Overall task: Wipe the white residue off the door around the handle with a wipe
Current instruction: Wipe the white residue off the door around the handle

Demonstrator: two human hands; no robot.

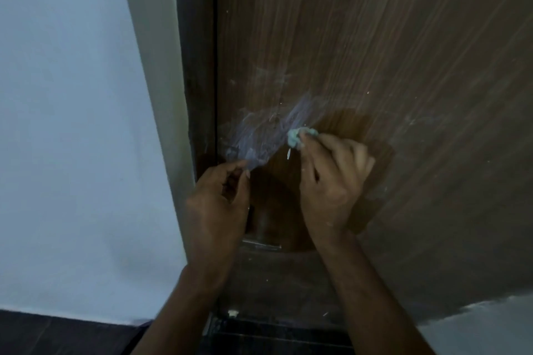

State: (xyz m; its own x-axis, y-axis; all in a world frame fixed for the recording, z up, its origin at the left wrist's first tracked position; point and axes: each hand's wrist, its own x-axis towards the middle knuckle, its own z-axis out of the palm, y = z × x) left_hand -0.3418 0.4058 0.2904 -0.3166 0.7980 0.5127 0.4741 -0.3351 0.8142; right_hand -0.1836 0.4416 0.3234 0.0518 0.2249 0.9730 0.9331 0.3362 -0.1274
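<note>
The right hand [331,179] pinches a small crumpled pale-green wipe [297,137] between its curled fingertips and holds it against the brown wood-grain door [375,52]. The wipe sits at the right edge of a broad smear of white residue [259,135], which runs from the door's left edge up and to the right, above both hands. Fainter whitish streaks lie higher on the panel, and small white specks dot the wood.

The left hand [222,204] is just beside the door's left edge, its fingers curled with thumb and fingertips drawn together near the lower end of the smear; it may be holding something thin there, but the dim picture does not let me tell. Between the two wrists a strip of shiny metal [261,243], probably part of the handle fitting, shows below a darker, cleaner patch of wood. A dark door frame [199,66] and a pale blue-grey wall [72,124] stand to the left.
</note>
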